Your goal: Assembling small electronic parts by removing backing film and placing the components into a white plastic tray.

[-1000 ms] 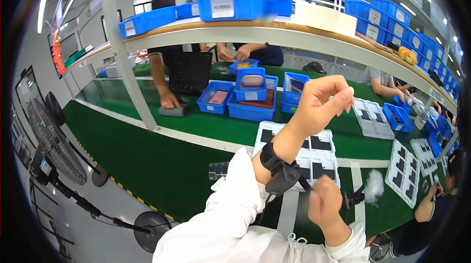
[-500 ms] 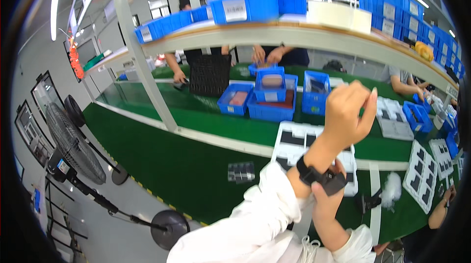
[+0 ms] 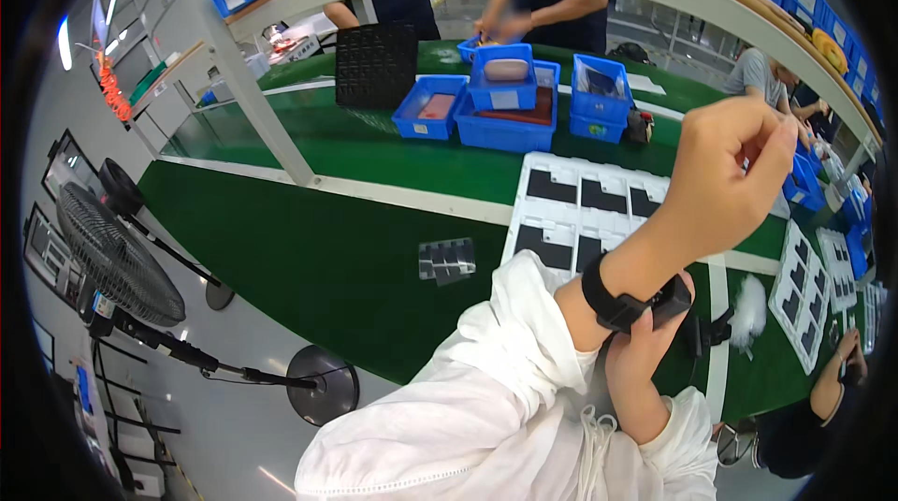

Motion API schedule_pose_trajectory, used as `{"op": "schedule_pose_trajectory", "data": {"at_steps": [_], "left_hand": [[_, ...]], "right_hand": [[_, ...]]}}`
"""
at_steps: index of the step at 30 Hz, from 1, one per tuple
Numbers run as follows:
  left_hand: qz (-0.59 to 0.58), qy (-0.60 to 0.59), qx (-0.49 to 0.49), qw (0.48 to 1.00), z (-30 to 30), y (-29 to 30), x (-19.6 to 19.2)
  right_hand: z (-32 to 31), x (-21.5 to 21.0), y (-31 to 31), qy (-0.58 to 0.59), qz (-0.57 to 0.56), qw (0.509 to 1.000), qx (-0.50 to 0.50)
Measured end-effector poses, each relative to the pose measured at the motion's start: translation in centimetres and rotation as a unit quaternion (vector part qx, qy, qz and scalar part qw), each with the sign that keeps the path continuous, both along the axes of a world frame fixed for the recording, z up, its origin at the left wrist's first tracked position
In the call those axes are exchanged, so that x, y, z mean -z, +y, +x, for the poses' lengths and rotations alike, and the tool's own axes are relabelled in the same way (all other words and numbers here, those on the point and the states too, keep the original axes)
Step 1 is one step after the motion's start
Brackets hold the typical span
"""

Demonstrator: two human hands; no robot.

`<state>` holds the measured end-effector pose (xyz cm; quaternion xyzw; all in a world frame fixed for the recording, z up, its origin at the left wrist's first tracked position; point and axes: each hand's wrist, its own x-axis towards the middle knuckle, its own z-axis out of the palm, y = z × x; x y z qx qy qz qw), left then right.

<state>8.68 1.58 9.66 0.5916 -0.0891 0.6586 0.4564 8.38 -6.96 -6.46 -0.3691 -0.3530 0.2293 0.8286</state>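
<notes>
My left hand (image 3: 734, 174) is raised over the green table with its fingers curled in and thumb against them; I see nothing in it. A black strap (image 3: 603, 300) circles my left wrist and carries a small boxy black device (image 3: 670, 303). My right hand (image 3: 644, 347) holds this device from below, thumb on its near side, its other fingers partly hidden. Behind my left forearm lies a white tray (image 3: 572, 205) with dark flat pieces in its compartments. A clear divided plastic tray (image 3: 447, 261) lies on the table to the left.
Blue bins (image 3: 510, 131) and a black crate (image 3: 376, 66) stand across the table. A white shelf post (image 3: 253, 108) rises at left. A fan (image 3: 117, 253) stands left of the table. More white trays (image 3: 801, 300) lie at right, near another person's hand (image 3: 847, 351).
The view has tilted downward, so the table and bins sit higher in the picture. My left hand has shifted to the right; my right hand keeps hold of the wrist device.
</notes>
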Motion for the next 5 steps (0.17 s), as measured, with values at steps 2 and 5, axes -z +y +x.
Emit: {"op": "schedule_pose_trajectory", "data": {"at_steps": [2,5], "left_hand": [[-0.030,0.022,0.048,0.998,0.1,0.1,0.3],[-0.045,0.006,0.079,0.996,0.7,-0.2,0.9]], "right_hand": [[0.8,1.4,-0.3,0.006,-0.008,1.000,-0.019],[1.4,2.7,-0.7,0.037,-0.030,0.997,-0.059]]}}
